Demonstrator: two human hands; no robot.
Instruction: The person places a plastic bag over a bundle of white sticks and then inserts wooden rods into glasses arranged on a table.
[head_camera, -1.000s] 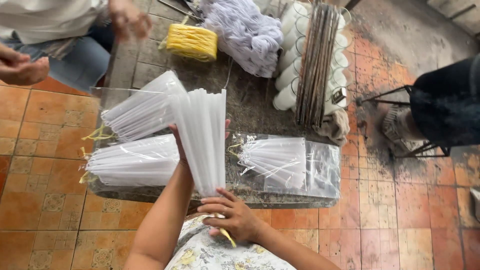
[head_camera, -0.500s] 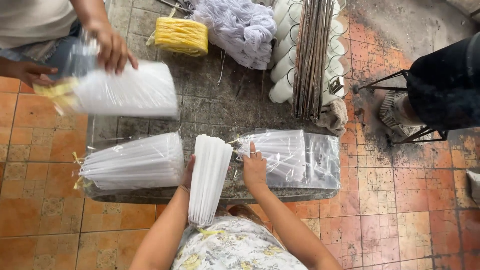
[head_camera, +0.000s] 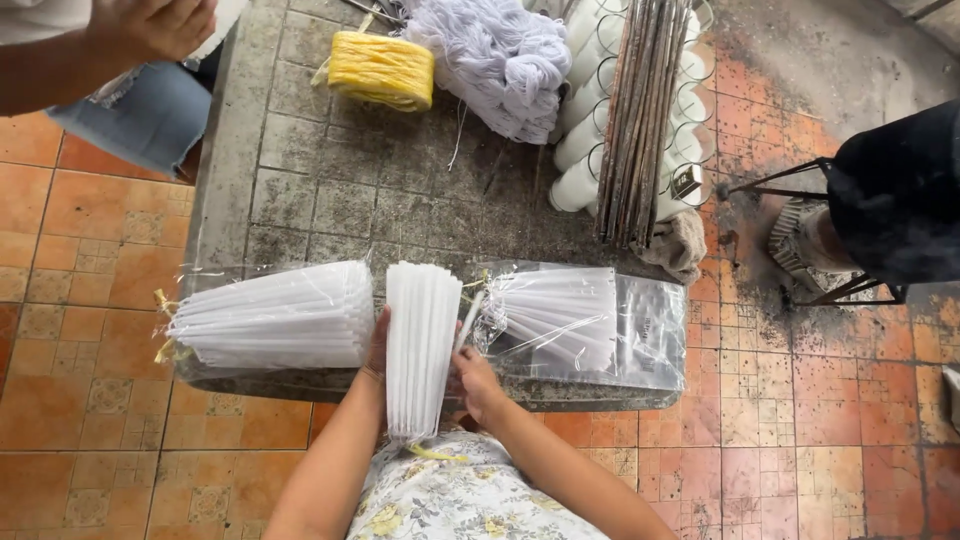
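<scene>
A bunch of long white candles (head_camera: 422, 345) stands on end at the near edge of a grey tiled table (head_camera: 330, 190). My left hand (head_camera: 378, 345) presses its left side and my right hand (head_camera: 475, 380) grips its right side, so both hands hold it. Yellow string (head_camera: 432, 453) hangs from its lower end. To the left lies a wrapped candle bundle (head_camera: 275, 317) in clear plastic. To the right lies another candle bundle (head_camera: 560, 318), partly inside a clear plastic bag (head_camera: 650, 335).
At the back of the table are a yellow string roll (head_camera: 380, 70), a heap of white wicks (head_camera: 505, 60), white candles in a metal rack (head_camera: 640, 110) and a rag (head_camera: 685, 245). Another person's hand (head_camera: 150, 25) is at the top left; a seated person (head_camera: 895, 195) is at the right.
The other person's hand has carried a wrapped bundle away from the top left. My right hand has moved from the right-hand bundle onto the upright bunch.
</scene>
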